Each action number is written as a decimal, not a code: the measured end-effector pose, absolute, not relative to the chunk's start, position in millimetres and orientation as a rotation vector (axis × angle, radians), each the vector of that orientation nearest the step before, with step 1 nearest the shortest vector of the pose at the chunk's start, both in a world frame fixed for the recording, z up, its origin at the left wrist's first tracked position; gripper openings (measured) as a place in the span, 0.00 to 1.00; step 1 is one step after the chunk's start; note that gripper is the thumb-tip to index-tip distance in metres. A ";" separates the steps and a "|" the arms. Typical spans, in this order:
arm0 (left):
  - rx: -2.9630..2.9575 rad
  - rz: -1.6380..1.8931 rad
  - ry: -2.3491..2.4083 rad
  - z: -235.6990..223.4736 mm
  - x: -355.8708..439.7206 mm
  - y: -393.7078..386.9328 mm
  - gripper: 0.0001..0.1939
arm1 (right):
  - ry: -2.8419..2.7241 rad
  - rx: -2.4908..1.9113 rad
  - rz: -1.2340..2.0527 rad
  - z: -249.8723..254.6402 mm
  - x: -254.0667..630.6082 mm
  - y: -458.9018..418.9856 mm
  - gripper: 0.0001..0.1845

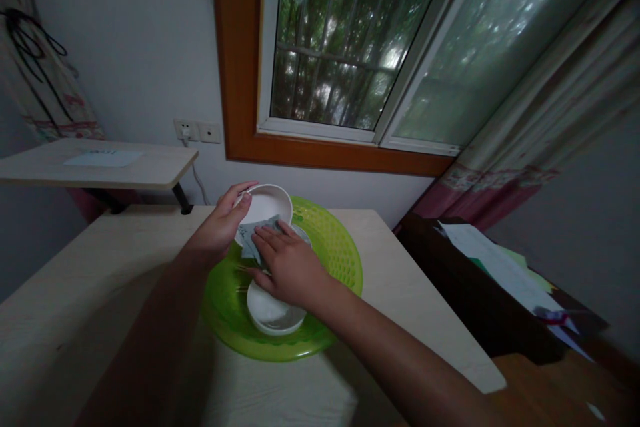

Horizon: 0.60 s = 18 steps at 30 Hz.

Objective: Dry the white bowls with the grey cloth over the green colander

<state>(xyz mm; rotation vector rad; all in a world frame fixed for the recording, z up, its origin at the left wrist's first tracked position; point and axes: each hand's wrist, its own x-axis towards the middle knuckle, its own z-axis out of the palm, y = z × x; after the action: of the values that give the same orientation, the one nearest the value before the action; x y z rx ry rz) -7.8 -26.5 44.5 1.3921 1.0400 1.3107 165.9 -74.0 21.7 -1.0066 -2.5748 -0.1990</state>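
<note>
A white bowl [273, 202] is tilted above the green basin [345, 247], its inside facing me. My left hand [220, 227] grips its left rim, thumb on the near side. With bent fingers my right hand [290, 263] presses a grey-green cloth [255, 233] against the bowl's near side. A second white bowl [275, 313] sits in the basin below my right hand. Part of another white dish [303, 235] shows behind my right fingers. Thin sticks, perhaps chopsticks [243, 288], lie in the basin, mostly hidden.
The basin stands on a pale wooden table [400, 307]. At the left is a raised shelf [165, 170] with a paper [104, 158] on it. A window [345, 47] and wall sockets [197, 131] are behind. Papers [500, 273] lie on dark furniture at the right.
</note>
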 end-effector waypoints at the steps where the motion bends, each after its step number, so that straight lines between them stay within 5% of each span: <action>1: 1.392 1.328 1.031 44.4 -8.0 -26.4 0.30 | -2.575 -0.980 -0.142 22.3 164.5 -74.8 0.34; 7: 1.351 1.345 0.932 41.7 -11.8 -25.4 0.26 | -2.573 -0.856 -0.013 25.6 166.7 -72.8 0.33; 18: 1.161 1.290 0.825 38.9 -6.8 -23.6 0.26 | -2.604 -0.748 -0.468 29.7 204.7 -42.8 0.14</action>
<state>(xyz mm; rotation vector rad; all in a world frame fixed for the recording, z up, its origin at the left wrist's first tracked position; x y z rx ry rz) -6.8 -23.6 38.9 1.1613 0.8253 1.2899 204.7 -42.8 29.7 -0.7483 -2.6039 -0.4681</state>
